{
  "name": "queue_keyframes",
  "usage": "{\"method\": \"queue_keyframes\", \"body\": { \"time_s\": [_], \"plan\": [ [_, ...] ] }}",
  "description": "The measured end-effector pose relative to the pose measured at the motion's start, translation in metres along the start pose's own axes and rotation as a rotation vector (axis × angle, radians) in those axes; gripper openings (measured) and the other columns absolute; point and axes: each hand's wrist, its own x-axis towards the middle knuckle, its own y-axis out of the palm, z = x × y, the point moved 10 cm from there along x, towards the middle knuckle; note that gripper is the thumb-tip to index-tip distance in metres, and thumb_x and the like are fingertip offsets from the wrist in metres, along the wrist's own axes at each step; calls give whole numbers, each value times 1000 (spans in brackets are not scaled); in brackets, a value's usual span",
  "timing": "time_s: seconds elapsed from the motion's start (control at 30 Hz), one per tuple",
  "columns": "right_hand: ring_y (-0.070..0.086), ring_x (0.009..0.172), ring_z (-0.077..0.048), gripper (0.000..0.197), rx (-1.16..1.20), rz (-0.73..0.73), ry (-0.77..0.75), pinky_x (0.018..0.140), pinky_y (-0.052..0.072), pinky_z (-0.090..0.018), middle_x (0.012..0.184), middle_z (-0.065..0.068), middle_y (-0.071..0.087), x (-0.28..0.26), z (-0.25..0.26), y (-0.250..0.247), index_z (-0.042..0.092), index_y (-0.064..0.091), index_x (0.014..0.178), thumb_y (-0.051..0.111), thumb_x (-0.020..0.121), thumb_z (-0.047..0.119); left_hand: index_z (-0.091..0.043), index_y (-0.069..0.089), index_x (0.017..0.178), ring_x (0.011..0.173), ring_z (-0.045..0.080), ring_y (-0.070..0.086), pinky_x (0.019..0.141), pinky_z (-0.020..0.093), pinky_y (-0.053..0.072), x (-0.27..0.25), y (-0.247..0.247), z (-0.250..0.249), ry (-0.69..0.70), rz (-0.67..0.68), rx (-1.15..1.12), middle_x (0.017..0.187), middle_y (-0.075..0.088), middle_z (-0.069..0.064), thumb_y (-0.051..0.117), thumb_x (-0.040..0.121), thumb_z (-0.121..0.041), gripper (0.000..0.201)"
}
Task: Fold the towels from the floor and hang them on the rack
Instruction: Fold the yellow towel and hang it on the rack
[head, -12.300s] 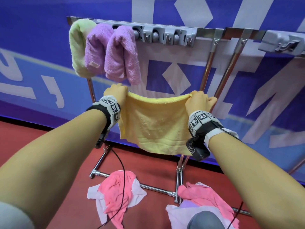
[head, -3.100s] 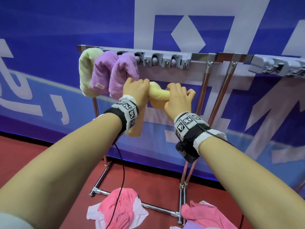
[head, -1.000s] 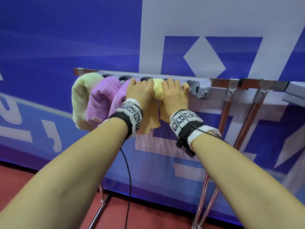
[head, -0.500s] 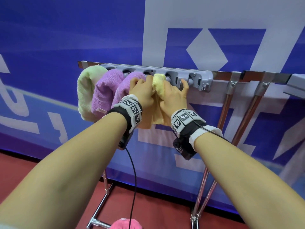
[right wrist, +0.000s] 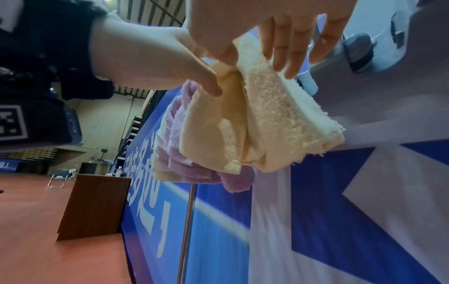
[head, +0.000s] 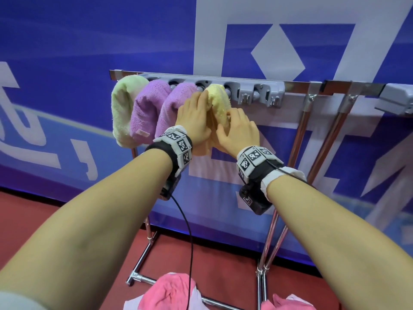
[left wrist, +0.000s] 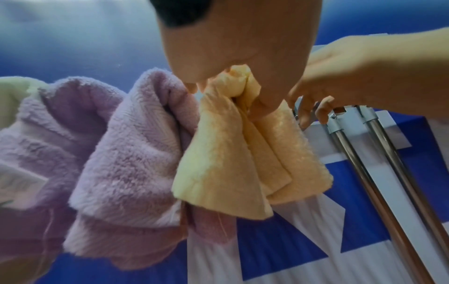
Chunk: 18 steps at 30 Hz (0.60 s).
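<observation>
Yellow towel (head: 220,98) on rack (head: 297,83), half hidden by left hand (head: 194,118).

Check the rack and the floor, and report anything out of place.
Pink towels lie crumpled on the floor under the rack. The yellow towel hangs bunched, its lower layers splayed unevenly, pressed against the neighbouring purple towel. Nothing looks damaged.

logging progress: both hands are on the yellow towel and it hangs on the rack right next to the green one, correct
No. The left hand and right hand are on the yellow towel on the rack, but its neighbour is a purple towel; the green towel hangs at the far left, as the head view shows.
</observation>
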Motion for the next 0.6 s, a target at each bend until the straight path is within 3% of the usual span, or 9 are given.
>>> {"method": "queue_keyframes", "body": {
  "time_s": [0.1, 0.27, 0.6],
  "plan": [
    [56, 95, -28, 24, 108, -14, 91, 75, 39, -35, 106, -7, 56, -18, -6, -10, 8, 52, 104, 49, 89, 27, -11, 36, 136, 118, 32, 38, 93, 40, 30, -22, -11, -3, -31, -41, 54, 136, 36, 12, 54, 82, -16, 57],
    [57, 90, -29, 16, 149, 198, 222, 75, 42, -33, 101, -5, 62, -55, -15, 4, 14, 54, 99, 46, 87, 21, -2, 50, 115, 103, 36, 46, 81, 44, 35, -61, 1, -9, 26, 17, 104, 123, 48, 17, 46, 87, -17, 32],
    [57, 92, -31, 16, 163, 493, 371, 76, 42, -33, 98, -5, 64, -150, -45, 84, 16, 59, 95, 46, 85, 20, -12, 55, 107, 101, 32, 56, 79, 36, 45, -146, 115, 38, -252, 434, -69, 113, 59, 10, 42, 88, -20, 25]
  ]
}}
